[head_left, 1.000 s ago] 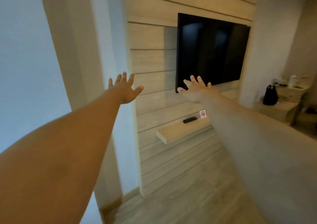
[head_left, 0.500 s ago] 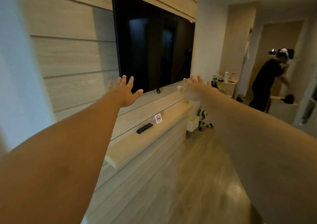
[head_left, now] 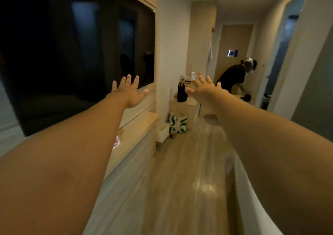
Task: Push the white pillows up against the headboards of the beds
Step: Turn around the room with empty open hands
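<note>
With the left hand [head_left: 128, 92] and right hand [head_left: 204, 88] both spread, empty, beside the wall television [head_left: 72, 54], no pillows or headboards show, so first turn toward the beds.

A small tent card [head_left: 116, 142] on the wooden shelf [head_left: 137, 126] below the television shows a red no-smoking symbol, half hidden by the left forearm. The white bag [head_left: 178, 122] on the floor by the wall bears large green letters, with an "S" readable and the others unclear.
</note>
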